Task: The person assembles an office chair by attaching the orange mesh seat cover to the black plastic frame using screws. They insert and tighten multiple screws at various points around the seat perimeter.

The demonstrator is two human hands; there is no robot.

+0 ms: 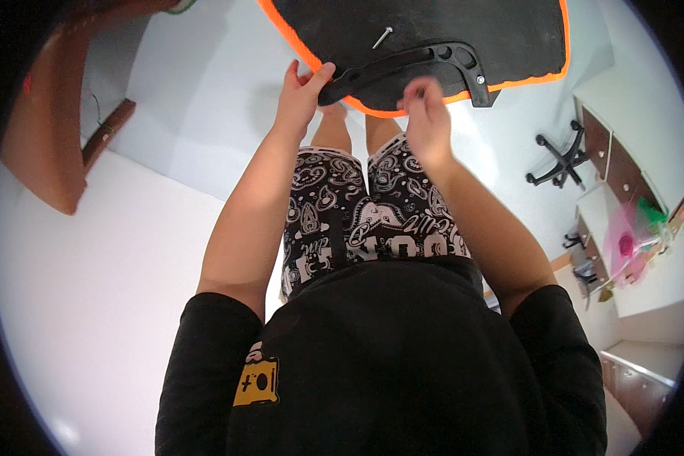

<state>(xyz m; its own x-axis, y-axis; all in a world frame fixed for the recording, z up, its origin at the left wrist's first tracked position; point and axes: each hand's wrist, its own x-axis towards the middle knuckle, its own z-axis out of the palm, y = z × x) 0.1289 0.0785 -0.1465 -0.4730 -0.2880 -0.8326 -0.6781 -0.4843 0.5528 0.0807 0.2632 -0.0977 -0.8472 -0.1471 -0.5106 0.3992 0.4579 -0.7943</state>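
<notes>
Left fingers (324,74) at black armrest (391,58), right hand (429,114) beside it, blurred

Bright light, dark curved edges.

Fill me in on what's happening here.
A person has the left hand at one end of a curved black bracket, which lies on a black panel edged in orange. The right hand is beside the bracket, too blurred to show what it holds. A loose silver screw rests on the panel.
</notes>
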